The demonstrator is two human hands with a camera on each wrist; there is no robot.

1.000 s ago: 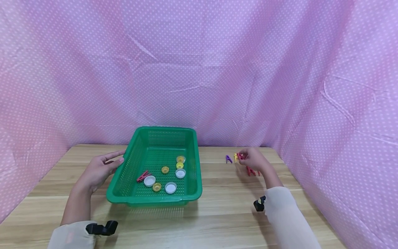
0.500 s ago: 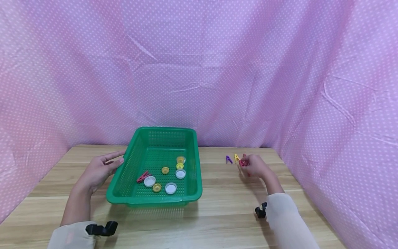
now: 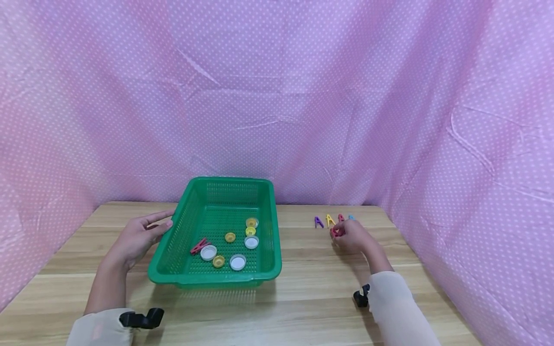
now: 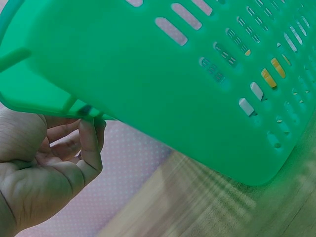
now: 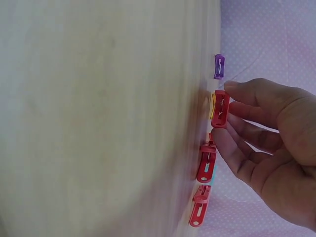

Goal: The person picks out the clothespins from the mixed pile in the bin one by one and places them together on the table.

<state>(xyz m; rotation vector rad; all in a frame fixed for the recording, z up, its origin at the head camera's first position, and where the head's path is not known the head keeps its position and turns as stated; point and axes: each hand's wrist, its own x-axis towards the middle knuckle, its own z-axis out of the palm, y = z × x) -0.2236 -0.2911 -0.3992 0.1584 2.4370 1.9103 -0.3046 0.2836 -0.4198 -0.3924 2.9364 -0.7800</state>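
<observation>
The left hand (image 3: 135, 236) grips the left rim of a green plastic basket (image 3: 276, 226); in the left wrist view its curled fingers (image 4: 90, 143) meet the rim from below. Inside the basket are a red clothespin (image 3: 199, 245), white caps such as one (image 3: 237, 262) near the front, and several yellow caps. Over at the right, the right hand (image 3: 356, 236) pinches another red clothespin (image 5: 220, 109) between thumb and fingertips, just above or on the table. Around it lie a purple clothespin (image 3: 319, 222), a yellow clothespin (image 3: 330, 220) and a blue clothespin (image 3: 351, 217) partly hidden.
More red clothespins, including one lower down (image 5: 199, 206), lie along the row in the right wrist view. A wooden table (image 3: 303, 298) carries everything. Pink dotted cloth (image 3: 277, 96) hangs behind the table and along its sides.
The right hand has moved from the yellow clothespin slightly toward the person, and now has a red clothespin in its fingertips. The blue clothespin has come into sight. Left hand and basket stay put.
</observation>
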